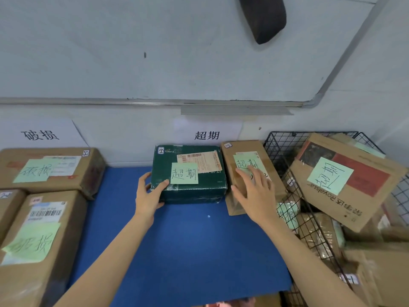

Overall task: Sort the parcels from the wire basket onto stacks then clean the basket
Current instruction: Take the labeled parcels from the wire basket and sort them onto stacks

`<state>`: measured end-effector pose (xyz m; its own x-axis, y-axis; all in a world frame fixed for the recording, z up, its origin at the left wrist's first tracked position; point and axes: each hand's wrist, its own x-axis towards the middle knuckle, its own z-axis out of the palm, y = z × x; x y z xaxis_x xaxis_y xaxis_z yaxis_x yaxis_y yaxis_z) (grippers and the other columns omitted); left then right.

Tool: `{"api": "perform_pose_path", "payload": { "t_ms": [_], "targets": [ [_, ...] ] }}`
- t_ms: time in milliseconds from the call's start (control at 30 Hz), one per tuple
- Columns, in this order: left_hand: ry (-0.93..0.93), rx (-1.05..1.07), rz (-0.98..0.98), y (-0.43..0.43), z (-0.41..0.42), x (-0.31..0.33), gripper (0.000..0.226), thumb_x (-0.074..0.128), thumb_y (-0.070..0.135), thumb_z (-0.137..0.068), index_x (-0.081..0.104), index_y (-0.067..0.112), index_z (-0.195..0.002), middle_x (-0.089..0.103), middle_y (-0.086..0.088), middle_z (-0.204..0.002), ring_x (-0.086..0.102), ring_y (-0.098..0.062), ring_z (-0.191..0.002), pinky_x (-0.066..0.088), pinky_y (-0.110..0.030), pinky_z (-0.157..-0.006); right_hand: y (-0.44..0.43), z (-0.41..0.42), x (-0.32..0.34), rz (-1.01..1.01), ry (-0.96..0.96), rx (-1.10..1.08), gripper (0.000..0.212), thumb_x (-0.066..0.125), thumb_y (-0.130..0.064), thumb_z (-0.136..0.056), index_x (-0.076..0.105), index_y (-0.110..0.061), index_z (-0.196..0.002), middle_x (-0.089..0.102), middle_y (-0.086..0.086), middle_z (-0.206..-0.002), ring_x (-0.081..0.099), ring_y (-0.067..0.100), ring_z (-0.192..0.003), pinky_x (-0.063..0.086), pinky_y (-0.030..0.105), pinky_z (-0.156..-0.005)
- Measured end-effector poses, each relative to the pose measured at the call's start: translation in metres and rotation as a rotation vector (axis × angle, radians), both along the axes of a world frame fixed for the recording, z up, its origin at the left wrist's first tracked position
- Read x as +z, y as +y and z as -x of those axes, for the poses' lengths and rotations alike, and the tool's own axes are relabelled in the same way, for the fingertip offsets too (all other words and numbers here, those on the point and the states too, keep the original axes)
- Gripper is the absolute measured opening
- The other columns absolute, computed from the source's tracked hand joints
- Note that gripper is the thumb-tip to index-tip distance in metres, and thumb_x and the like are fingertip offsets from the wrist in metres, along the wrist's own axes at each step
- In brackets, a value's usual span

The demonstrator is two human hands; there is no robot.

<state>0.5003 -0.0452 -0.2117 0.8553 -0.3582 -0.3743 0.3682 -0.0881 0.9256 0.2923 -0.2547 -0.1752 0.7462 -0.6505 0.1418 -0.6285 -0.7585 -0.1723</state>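
A dark green parcel (194,187) with a green note lies on the blue mat below a wall sign. My left hand (148,191) grips its front left corner, thumb on top. Beside it on the right lies a brown cardboard parcel (241,149) with a green note. My right hand (254,191) rests flat on top of that brown parcel with straight fingers. The black wire basket (281,147) stands at the right and holds several parcels, the largest a brown and red box (354,185) with a green note.
Three brown boxes with green notes (51,169) are stacked at the left under another wall sign (39,135). The blue mat (177,240) lies between the stacks and the basket. A whiteboard (155,52) hangs on the wall behind.
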Motion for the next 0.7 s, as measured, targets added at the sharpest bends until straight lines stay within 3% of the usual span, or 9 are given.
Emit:
{"api": "perform_pose_path", "payload": {
  "t_ms": [300,500,700],
  "targets": [
    [0.011,0.048,-0.016,-0.012,0.006,0.001,0.052,0.075,0.028,-0.086,0.046,0.041,-0.128,0.059,-0.003,-0.125,0.059,-0.023,-0.114,0.057,-0.046,-0.083,0.006,-0.012,0.000,0.015,0.003,-0.043,0.060,0.038,-0.063,-0.094,0.042,-0.034,-0.146,0.036,0.001,-0.155,0.029,0.023,-0.145,0.029,0.048,-0.110],
    [0.001,0.067,-0.033,-0.018,0.009,0.007,0.051,0.073,0.027,-0.088,0.045,0.039,-0.129,0.060,-0.005,-0.122,0.059,-0.022,-0.110,0.057,-0.039,-0.075,0.004,-0.013,0.002,0.021,0.018,-0.042,0.072,0.020,-0.071,-0.087,0.045,-0.034,-0.143,0.040,0.002,-0.152,0.034,0.024,-0.142,0.033,0.050,-0.107],
    [-0.141,0.001,-0.146,-0.012,0.004,0.003,0.056,0.076,0.039,-0.083,0.045,0.039,-0.130,0.057,0.009,-0.109,0.055,-0.018,-0.108,0.053,-0.050,-0.093,0.002,-0.013,0.002,0.008,0.026,-0.037,0.065,0.034,-0.067,-0.090,0.044,-0.034,-0.144,0.038,0.002,-0.153,0.032,0.024,-0.143,0.032,0.051,-0.108]
  ]
}}
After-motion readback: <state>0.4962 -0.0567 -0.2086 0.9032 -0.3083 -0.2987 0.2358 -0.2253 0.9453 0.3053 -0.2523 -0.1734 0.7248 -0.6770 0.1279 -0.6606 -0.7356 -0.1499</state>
